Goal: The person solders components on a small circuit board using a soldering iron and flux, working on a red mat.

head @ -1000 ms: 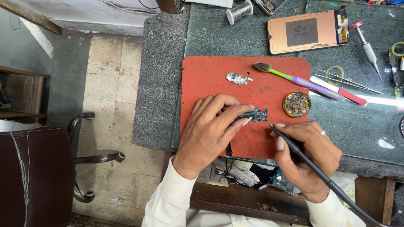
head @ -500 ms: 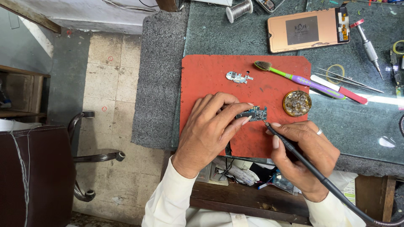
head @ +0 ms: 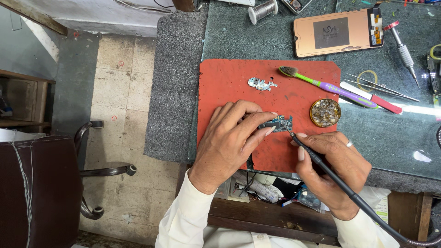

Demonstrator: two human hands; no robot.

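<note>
Left hand (head: 229,140): fingertips pinning a small circuit board (head: 276,124), dark with blue-green patches, at frame centre on the red mat (head: 225,82). Right hand (head: 333,167): clasped pen-fashion round a black soldering iron (head: 317,158), tip touching the board's right edge. Right of the board: round tin (head: 325,112) of brass-coloured matter. Above: small metal part (head: 260,83); green-purple toothbrush (head: 317,82). Upper right, on the counter (head: 239,36): rose-gold phone back (head: 337,32), tweezers (head: 383,87).
</note>
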